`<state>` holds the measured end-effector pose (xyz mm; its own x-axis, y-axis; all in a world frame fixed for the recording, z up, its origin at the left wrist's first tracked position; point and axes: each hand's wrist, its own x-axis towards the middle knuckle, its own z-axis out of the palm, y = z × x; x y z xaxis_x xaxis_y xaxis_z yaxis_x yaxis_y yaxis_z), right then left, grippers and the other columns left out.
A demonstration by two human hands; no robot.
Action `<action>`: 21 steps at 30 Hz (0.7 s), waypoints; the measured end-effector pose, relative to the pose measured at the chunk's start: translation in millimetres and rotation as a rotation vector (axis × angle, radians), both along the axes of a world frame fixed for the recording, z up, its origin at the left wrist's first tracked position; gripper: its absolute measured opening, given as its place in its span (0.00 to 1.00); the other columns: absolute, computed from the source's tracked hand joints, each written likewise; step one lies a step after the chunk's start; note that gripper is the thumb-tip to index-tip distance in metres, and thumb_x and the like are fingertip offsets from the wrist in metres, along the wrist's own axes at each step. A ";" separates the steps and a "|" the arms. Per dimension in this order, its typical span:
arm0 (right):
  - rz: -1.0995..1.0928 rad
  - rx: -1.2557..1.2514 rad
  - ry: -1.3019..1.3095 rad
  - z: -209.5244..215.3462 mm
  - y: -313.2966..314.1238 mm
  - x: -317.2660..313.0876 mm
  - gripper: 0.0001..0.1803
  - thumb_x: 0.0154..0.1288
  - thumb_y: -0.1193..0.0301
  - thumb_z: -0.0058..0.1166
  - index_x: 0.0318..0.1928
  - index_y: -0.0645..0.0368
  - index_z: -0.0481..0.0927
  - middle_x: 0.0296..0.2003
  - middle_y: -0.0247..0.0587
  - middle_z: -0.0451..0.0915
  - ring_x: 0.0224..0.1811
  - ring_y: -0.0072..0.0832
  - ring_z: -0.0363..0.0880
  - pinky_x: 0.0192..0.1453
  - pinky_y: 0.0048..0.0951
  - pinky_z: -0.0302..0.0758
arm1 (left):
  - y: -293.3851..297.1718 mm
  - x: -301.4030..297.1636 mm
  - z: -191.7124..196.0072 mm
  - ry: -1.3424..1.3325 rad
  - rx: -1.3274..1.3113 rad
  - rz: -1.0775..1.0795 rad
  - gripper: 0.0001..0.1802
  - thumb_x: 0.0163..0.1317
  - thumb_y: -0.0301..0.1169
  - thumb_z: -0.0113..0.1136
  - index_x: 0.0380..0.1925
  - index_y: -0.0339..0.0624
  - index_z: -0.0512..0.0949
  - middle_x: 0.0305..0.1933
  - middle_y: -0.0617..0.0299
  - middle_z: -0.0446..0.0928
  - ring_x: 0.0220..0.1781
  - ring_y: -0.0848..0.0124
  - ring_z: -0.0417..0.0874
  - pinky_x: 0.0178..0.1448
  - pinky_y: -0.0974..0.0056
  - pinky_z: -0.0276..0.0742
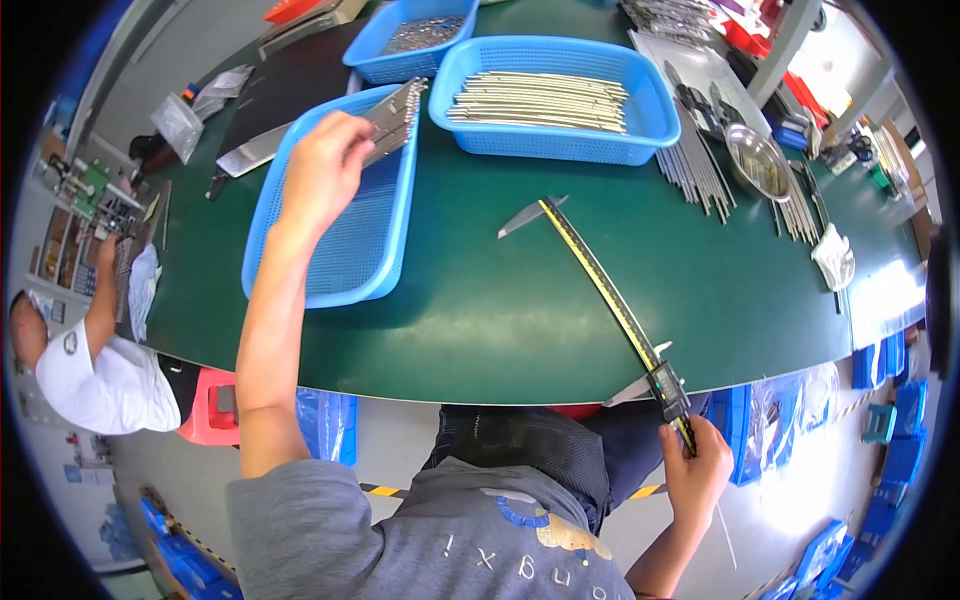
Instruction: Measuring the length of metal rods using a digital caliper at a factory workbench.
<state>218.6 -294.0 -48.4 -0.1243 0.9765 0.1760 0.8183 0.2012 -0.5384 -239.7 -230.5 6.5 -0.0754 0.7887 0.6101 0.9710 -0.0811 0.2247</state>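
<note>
My right hand [697, 462] grips the end of a long digital caliper [610, 297] near the front edge of the green table. The caliper slants away to the left over the tabletop, its yellow-edged beam and dark display facing up, its far jaw pointing left. My left hand [325, 172] is over the left blue basket [350, 235], its fingers curled together beside several thin metal rods [395, 120] at the far end. Whether a rod is between those fingers is hidden.
A blue basket [560, 145] of pale rods stands at the back middle, with another blue basket [415, 38] behind. Loose rods [700, 180], a metal bowl [757, 160] and a white cloth [833, 258] lie at the right. Another person [100, 370] works at the far left.
</note>
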 end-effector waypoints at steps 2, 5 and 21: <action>-0.020 -0.018 -0.004 0.2 -0.1 -2.3 0.15 0.51 0.67 0.66 0.35 0.63 0.79 0.21 0.42 0.75 0.16 0.30 0.69 0.22 0.28 0.65 | -2.5 42.3 18.4 0.038 0.127 -0.101 0.09 0.52 0.20 0.61 0.34 0.38 0.78 0.33 0.56 0.77 0.34 0.61 0.80 0.38 0.63 0.76; -0.019 -0.024 -0.002 -0.9 -2.7 -4.1 0.17 0.51 0.67 0.65 0.39 0.63 0.79 0.25 0.43 0.78 0.18 0.30 0.72 0.24 0.27 0.68 | -19.2 111.5 1.1 0.141 0.278 -0.454 0.11 0.48 0.21 0.62 0.35 0.42 0.81 0.32 0.62 0.77 0.33 0.66 0.80 0.37 0.63 0.79; -0.003 -0.022 -0.013 3.8 -6.1 -4.6 0.17 0.52 0.68 0.65 0.41 0.63 0.79 0.22 0.41 0.75 0.18 0.28 0.72 0.24 0.26 0.68 | -24.7 177.2 -75.2 0.218 0.263 -0.943 0.12 0.45 0.28 0.63 0.34 0.42 0.82 0.35 0.64 0.76 0.39 0.67 0.81 0.46 0.60 0.83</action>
<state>214.0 -300.2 -44.6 -0.1236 0.9805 0.1528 0.8261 0.1870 -0.5316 -62.5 -255.2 -68.7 0.6452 0.3068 0.6997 0.5024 -0.8603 -0.0860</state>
